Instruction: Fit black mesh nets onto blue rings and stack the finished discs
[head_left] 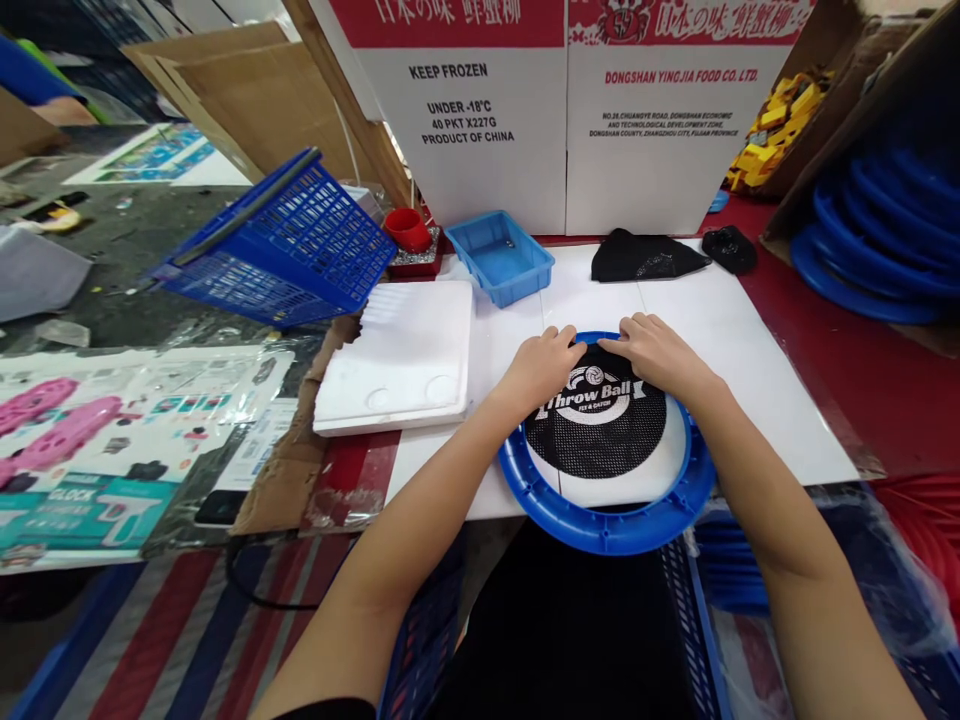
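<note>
A blue plastic ring [607, 532] lies partly on the white work surface, its near side jutting past the front edge. Within it is a round black mesh [592, 452] printed "Throw Ball"; white surface shows between the mesh and the ring's near side. At the far rim, my left hand [546, 362] has closed its fingers on the ring and the mesh's edge. My right hand [657, 352] grips the same rim a little to the right, thumb pointing inward. The fingertips of both hands are partly hidden behind the rim.
Behind stand a blue tray [501, 262], black mesh pieces [645, 258] and white cartons [491, 180]. To the left are white foam [405, 355] and a tilted blue basket [292, 245]. Stacked blue rings [862, 250] fill a box at right.
</note>
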